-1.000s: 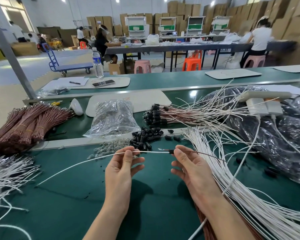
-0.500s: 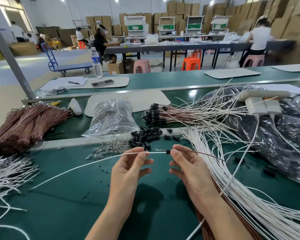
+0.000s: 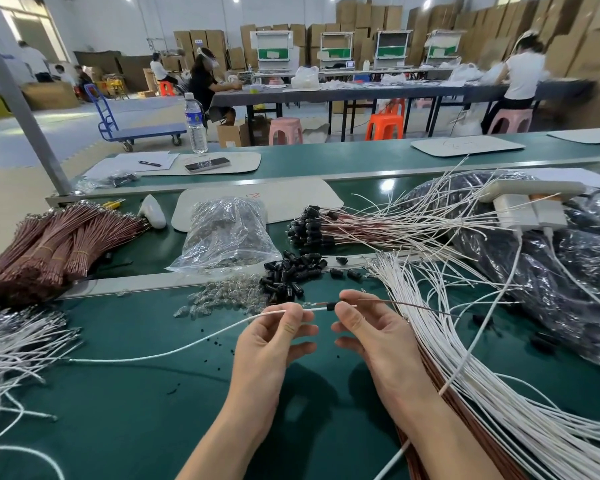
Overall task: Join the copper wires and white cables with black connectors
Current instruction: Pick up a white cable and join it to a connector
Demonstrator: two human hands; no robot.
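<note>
My left hand (image 3: 274, 344) pinches a white cable (image 3: 174, 349) near its end; the cable trails down-left over the green mat. My right hand (image 3: 371, 334) pinches a small black connector (image 3: 330, 306) together with a thin copper wire (image 3: 406, 304) that runs off to the right. The cable's tip sits at or in the connector between the two hands. Loose black connectors (image 3: 286, 277) lie piled just beyond my hands. A large fan of white cables (image 3: 482, 393) spreads at my right.
Bundled copper wires (image 3: 49, 251) lie at far left, joined wires with connectors (image 3: 343, 228) behind the pile. A clear bag (image 3: 226, 237), small glass bulbs (image 3: 222, 297), more white cables (image 3: 11, 348) at left, a black plastic bag (image 3: 551, 271) and a white power strip (image 3: 530, 199) surround the mat.
My hands have drawn closer together. The white cable's tip now meets the black connector, and my left fingers sit nearer the cable's end.
</note>
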